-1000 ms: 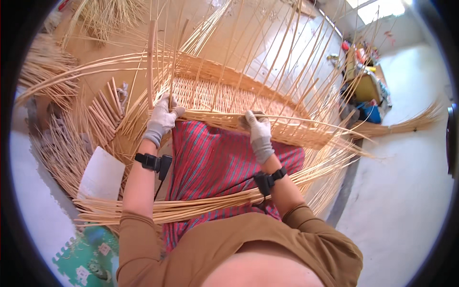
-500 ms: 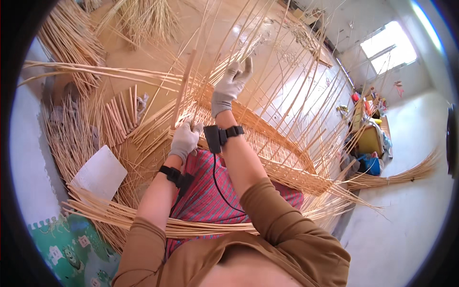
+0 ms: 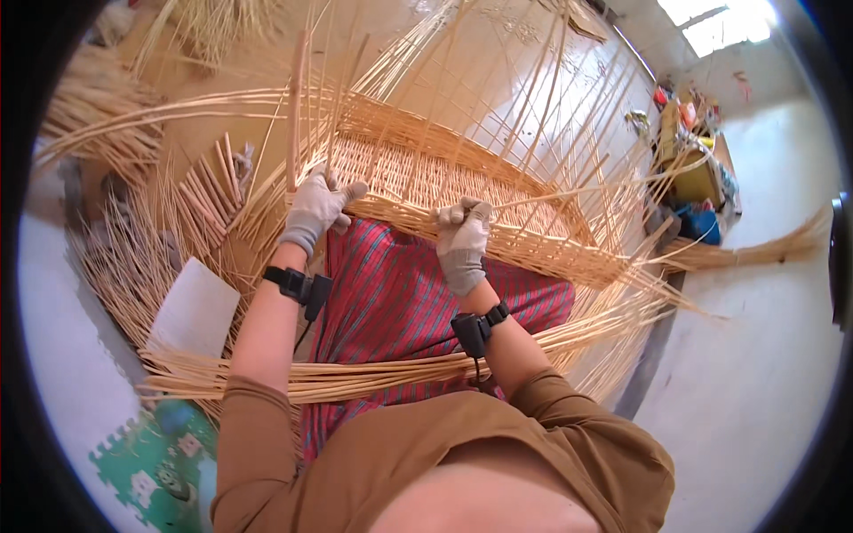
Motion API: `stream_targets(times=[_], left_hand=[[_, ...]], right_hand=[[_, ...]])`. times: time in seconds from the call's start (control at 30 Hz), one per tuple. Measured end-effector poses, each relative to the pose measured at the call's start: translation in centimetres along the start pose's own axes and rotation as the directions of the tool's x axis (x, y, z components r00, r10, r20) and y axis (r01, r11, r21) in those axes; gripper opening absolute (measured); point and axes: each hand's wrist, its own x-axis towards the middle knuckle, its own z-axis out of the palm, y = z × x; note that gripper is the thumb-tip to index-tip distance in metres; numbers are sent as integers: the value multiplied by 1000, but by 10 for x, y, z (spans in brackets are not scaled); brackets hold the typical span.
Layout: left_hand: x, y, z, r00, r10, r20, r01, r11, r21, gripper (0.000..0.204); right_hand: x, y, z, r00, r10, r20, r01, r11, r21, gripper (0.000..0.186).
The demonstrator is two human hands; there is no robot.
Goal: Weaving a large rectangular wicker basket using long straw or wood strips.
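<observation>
A shallow oblong wicker basket [image 3: 391,173] lies slanting before me, with thin upright stakes rising from its sides. My left hand [image 3: 318,209], in a pale glove, is closed on the basket's near rim at the left corner, beside a thick upright stick [image 3: 296,107]. The fingertips are partly hidden behind the weave. At the middle of the near side, my right hand [image 3: 464,235], also gloved, is closed in a fist round a willow rod [image 3: 577,188], which runs off to the right across the basket. Red striped cloth [image 3: 382,284] covers my lap under the basket.
A bundle of long rods [image 3: 391,377] lies across my lap. Short cut sticks [image 3: 209,200], loose rods and a white board [image 3: 194,311] are on the left. Further right stand a blue container [image 3: 697,224] and a rod bundle [image 3: 755,253] by the wall.
My right hand has come down from above the basket to its near side, now closed on a rod. My left hand stays at the left corner. The view has shifted.
</observation>
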Motion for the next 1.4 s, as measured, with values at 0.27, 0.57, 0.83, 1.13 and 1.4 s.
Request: stream_targets(times=[0.27,0.57,0.83,1.13,1.4], left_hand=[[-10,15,8,987,65,-147,-49,993,111,54],[2,39,70,885,-168,434,-24,915,404,35],[0,23,83,972,-78,220,18,966,260,48],[10,21,78,945,-173,278,101,962,253,44],[-30,40,109,904,406,-135,-367,898,244,8]], right_hand=[[-8,-37,-21,999,-32,12,34,983,-183,15],[3,-95,-33,996,-80,47,93,866,-492,21],[130,-53,142,809,-114,577,577,-33,-816,81],[33,-121,21,748,-472,467,664,545,-512,39],[9,-79,-90,958,-271,-90,222,906,-360,20]])
